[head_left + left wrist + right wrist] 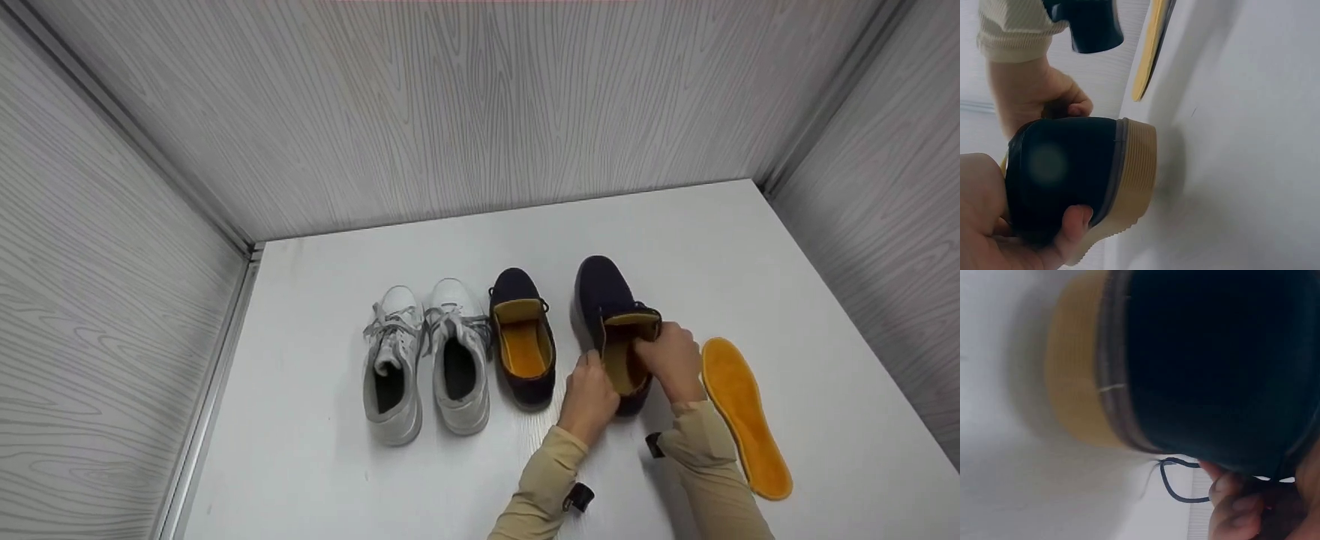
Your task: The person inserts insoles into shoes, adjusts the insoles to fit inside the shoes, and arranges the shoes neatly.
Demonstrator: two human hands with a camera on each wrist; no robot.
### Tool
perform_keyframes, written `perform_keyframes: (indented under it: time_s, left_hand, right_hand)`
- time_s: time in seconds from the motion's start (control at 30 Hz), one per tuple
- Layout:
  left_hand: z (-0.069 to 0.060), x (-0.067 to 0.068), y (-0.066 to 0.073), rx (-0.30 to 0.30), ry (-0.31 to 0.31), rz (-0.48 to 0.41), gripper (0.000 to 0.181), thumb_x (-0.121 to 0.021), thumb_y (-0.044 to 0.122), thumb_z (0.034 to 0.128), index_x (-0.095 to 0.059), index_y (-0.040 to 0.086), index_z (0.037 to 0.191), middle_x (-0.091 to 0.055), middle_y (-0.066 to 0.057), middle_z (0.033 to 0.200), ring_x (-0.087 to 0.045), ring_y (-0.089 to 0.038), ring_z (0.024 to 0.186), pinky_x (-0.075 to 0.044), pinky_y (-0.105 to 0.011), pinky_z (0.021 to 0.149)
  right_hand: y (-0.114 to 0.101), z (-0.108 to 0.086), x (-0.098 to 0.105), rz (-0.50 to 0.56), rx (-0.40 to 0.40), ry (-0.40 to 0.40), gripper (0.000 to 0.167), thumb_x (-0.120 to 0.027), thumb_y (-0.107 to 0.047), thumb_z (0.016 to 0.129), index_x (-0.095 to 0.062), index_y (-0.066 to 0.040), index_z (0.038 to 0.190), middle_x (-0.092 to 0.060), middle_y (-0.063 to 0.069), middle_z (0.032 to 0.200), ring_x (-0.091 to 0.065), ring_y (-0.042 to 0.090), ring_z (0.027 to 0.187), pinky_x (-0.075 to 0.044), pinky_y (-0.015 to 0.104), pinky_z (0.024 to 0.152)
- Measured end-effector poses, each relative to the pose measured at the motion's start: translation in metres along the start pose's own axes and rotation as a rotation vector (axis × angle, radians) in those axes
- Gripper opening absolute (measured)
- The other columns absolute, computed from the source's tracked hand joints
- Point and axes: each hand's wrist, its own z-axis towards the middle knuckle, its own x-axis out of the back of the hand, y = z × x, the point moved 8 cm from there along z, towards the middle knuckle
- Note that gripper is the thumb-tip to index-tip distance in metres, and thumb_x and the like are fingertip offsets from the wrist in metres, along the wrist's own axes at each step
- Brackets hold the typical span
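Note:
A dark navy loafer [600, 289] with a tan ribbed sole stands toe away from me. My left hand [589, 394] grips its left side near the heel; in the left wrist view a thumb presses the outside of the dark heel [1067, 169]. On the opposite side my right hand [670, 360] holds the shoe's right wall, with a digit reaching into the opening. Curled fingers [1235, 506] show beside that wall in the right wrist view. An orange-brown patch is partly visible inside, mostly covered by the hand. An orange insole [746, 416] lies right of my right hand.
The matching loafer [515, 285], orange lining its footbed, stands to the left. Beyond it are two white lace-up sneakers, the nearer [454, 296] and the farther [399, 300]. Wood-grain panels [480, 112] wall the white table [300, 450] at the back and sides.

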Motion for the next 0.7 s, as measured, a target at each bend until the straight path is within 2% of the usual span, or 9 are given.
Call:
perform_keyframes:
  time_s: [0.07,0.17,0.23,0.3,0.4,0.5,0.63,0.7]
  left_hand:
    - [-0.001,0.001,0.002,-0.029,0.021,-0.007,0.007,-0.054,-0.004,0.0915,-0.056,-0.005,0.098,-0.058,-0.013,0.086,-0.067,-0.032,0.074,-0.056,-0.035,0.065]
    - [-0.002,0.006,0.004,-0.06,0.067,-0.025,0.005,-0.052,-0.004,0.0933,-0.056,-0.004,0.097,-0.058,-0.013,0.085,-0.066,-0.032,0.074,-0.055,-0.035,0.066]
    - [-0.002,0.009,0.004,-0.073,0.093,-0.036,0.004,-0.052,-0.003,0.0936,-0.056,-0.003,0.095,-0.057,-0.012,0.084,-0.066,-0.031,0.074,-0.055,-0.034,0.066]
    - [-0.002,0.012,0.004,-0.079,0.107,-0.046,0.003,-0.053,-0.004,0.0936,-0.055,-0.002,0.092,-0.057,-0.012,0.083,-0.066,-0.031,0.074,-0.054,-0.034,0.065]
    - [-0.002,0.013,0.003,-0.066,0.112,-0.051,0.004,-0.053,-0.004,0.0934,-0.055,-0.001,0.091,-0.057,-0.012,0.082,-0.066,-0.032,0.074,-0.054,-0.035,0.065]
    - [-0.001,0.013,0.001,-0.048,0.111,-0.05,0.004,-0.053,-0.004,0.0932,-0.056,-0.001,0.093,-0.057,-0.012,0.082,-0.066,-0.032,0.076,-0.055,-0.036,0.067]
    - [0.002,0.012,-0.002,-0.023,0.116,-0.036,0.005,-0.053,-0.004,0.0928,-0.057,-0.001,0.094,-0.058,-0.013,0.083,-0.066,-0.033,0.078,-0.055,-0.037,0.069]
    - [0.003,0.011,-0.004,-0.008,0.121,-0.036,0.006,-0.053,-0.005,0.0918,-0.057,-0.001,0.093,-0.058,-0.013,0.083,-0.066,-0.033,0.078,-0.055,-0.037,0.069]
  right_hand:
    - [0.0,0.004,-0.001,0.044,0.021,-0.002,0.028,-0.065,-0.021,0.083,-0.064,0.007,0.09,-0.066,0.024,0.086,-0.059,0.032,0.072,-0.047,0.043,0.06]
    - [0.0,0.008,-0.009,0.227,0.049,-0.085,0.039,-0.061,-0.012,0.086,-0.059,0.011,0.117,-0.062,0.03,0.114,-0.058,0.036,0.096,-0.048,0.045,0.082]
    - [-0.001,0.01,-0.014,0.372,0.067,-0.157,0.059,-0.057,-0.005,0.085,-0.043,0.008,0.141,-0.049,0.031,0.138,-0.049,0.037,0.12,-0.039,0.047,0.1]
    - [-0.002,0.011,-0.02,0.5,0.071,-0.22,0.079,-0.055,0.002,0.083,-0.023,-0.001,0.155,-0.031,0.027,0.154,-0.033,0.035,0.137,-0.026,0.048,0.111]
    - [-0.004,0.013,-0.023,0.596,0.092,-0.253,0.099,-0.055,0.008,0.079,-0.002,-0.014,0.16,-0.011,0.02,0.163,-0.013,0.031,0.147,-0.013,0.048,0.116]
    - [-0.007,0.014,-0.024,0.628,0.121,-0.246,0.102,-0.055,0.012,0.076,-0.003,-0.014,0.16,-0.012,0.015,0.164,-0.011,0.028,0.149,-0.011,0.047,0.117]
    - [-0.01,0.016,-0.024,0.624,0.169,-0.214,0.095,-0.051,0.016,0.075,-0.011,-0.007,0.159,-0.018,0.013,0.163,-0.015,0.027,0.149,-0.013,0.045,0.118]
    - [-0.009,0.018,-0.025,0.622,0.173,-0.201,0.095,-0.05,0.016,0.075,-0.012,-0.008,0.159,-0.019,0.013,0.163,-0.016,0.027,0.149,-0.013,0.045,0.118]
